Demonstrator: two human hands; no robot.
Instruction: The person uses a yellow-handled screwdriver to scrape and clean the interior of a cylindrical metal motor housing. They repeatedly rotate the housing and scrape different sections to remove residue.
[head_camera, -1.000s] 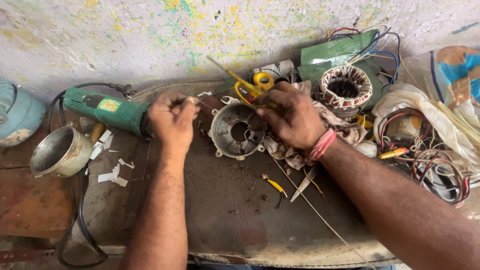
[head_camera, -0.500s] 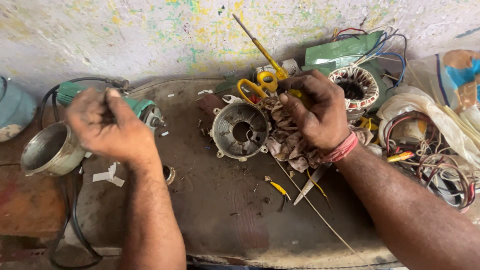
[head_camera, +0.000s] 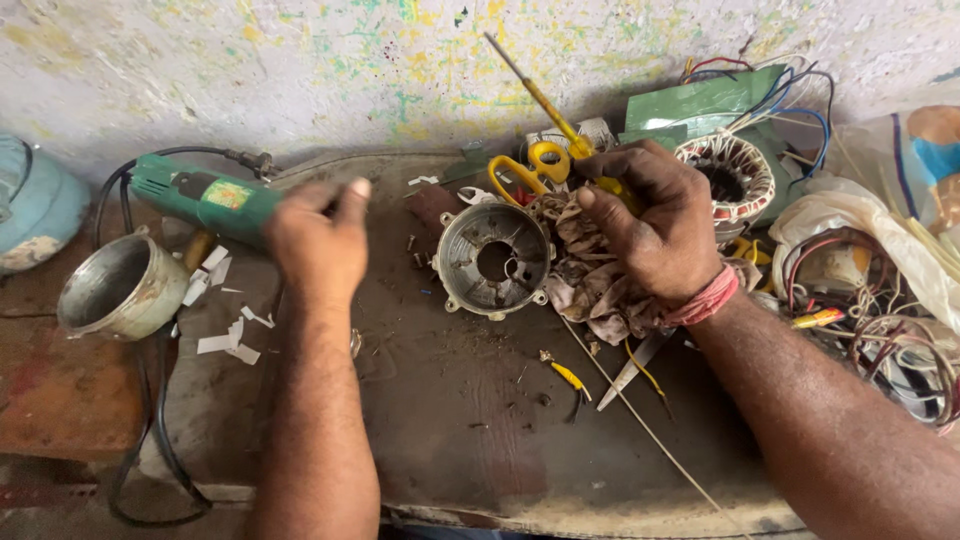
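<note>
Fingers of the right hand (head_camera: 650, 225) are closing on a yellow-handled screwdriver (head_camera: 545, 100) above a crumpled rag (head_camera: 590, 285) beside the metal motor housing (head_camera: 493, 260), while the left hand (head_camera: 318, 240), fingers loosely curled and gripping nothing, is hovering near the green power tool (head_camera: 205, 195).

One grinder (head_camera: 200, 197), one motor housing (head_camera: 493, 260), one stator (head_camera: 725, 177), one scissors (head_camera: 530, 168), two hands.

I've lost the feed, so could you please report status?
Left hand open, at green grinder. Right hand grips yellow screwdriver over rag. Motor housing untouched.
</note>
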